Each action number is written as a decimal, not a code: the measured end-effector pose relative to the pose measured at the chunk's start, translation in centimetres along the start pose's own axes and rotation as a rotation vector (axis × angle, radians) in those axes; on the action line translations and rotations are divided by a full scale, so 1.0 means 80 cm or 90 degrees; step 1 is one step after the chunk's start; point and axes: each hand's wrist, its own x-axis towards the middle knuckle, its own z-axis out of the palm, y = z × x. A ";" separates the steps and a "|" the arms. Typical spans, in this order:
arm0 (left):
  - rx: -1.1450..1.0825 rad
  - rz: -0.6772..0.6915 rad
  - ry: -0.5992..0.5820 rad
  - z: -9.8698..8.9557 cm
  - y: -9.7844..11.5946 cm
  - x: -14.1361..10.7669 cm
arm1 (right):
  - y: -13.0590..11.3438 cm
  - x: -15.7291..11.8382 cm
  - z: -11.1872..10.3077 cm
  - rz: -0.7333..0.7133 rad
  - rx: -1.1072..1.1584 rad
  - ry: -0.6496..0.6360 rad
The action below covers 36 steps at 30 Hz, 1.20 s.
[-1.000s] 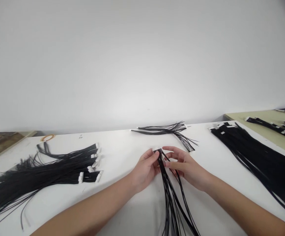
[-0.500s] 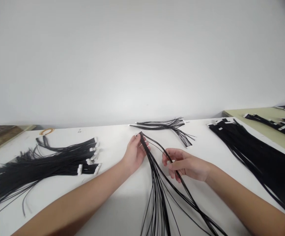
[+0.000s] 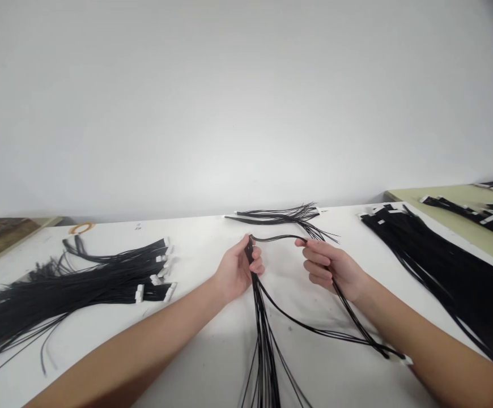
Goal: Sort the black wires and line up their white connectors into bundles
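In the middle of the view my left hand (image 3: pixel 238 267) is closed around the top end of a black wire harness (image 3: pixel 262 334), whose loose strands hang down toward me. My right hand (image 3: pixel 334 265), to its right, pinches a few wires split off from that same bundle. Those wires (image 3: pixel 278 237) arch between the two hands, then run down past my right palm. Their lower end carries a white connector (image 3: pixel 406 359) by my right forearm. My left fingers hide most of the bundle's top.
A pile of black harnesses with white connectors (image 3: pixel 102 275) lies on the white table (image 3: pixel 204 340) at left. Another black stack (image 3: pixel 433 266) is at right. Behind my hands rest several more wires (image 3: pixel 272 217). An orange ring (image 3: pixel 81 228) sits at the back left.
My right hand has moved right and slightly up, drawing its wires away from the bundle and closing more tightly on them. The white connector end has come into view at lower right.
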 end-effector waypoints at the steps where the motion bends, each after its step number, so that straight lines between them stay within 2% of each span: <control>1: 0.014 -0.021 -0.018 -0.001 0.000 -0.002 | -0.001 0.000 0.000 -0.010 0.034 -0.002; 4: 0.060 -0.094 -0.095 -0.003 0.001 -0.008 | -0.004 -0.003 0.003 -0.029 0.080 -0.017; 7: 0.083 -0.114 -0.135 -0.005 0.001 -0.013 | -0.004 -0.008 0.008 0.012 0.020 -0.073; 10: 0.089 -0.070 -0.096 -0.003 0.001 -0.013 | -0.001 -0.011 0.010 0.079 -0.091 -0.144; 14: 0.071 0.041 0.008 0.000 0.001 -0.005 | 0.004 -0.009 0.007 0.129 -0.200 -0.165; 18: 0.069 0.139 0.104 -0.002 0.000 0.002 | 0.001 -0.012 0.010 0.083 -0.251 -0.228; 23: 0.101 0.142 0.099 -0.006 -0.001 0.004 | -0.006 -0.016 0.008 0.043 -0.239 -0.335; 30: 0.118 0.135 0.098 -0.006 -0.002 0.002 | -0.004 -0.019 0.010 0.066 -0.224 -0.275; 36: 0.124 0.120 0.103 -0.002 0.000 0.000 | -0.006 -0.026 0.017 0.025 -0.194 -0.217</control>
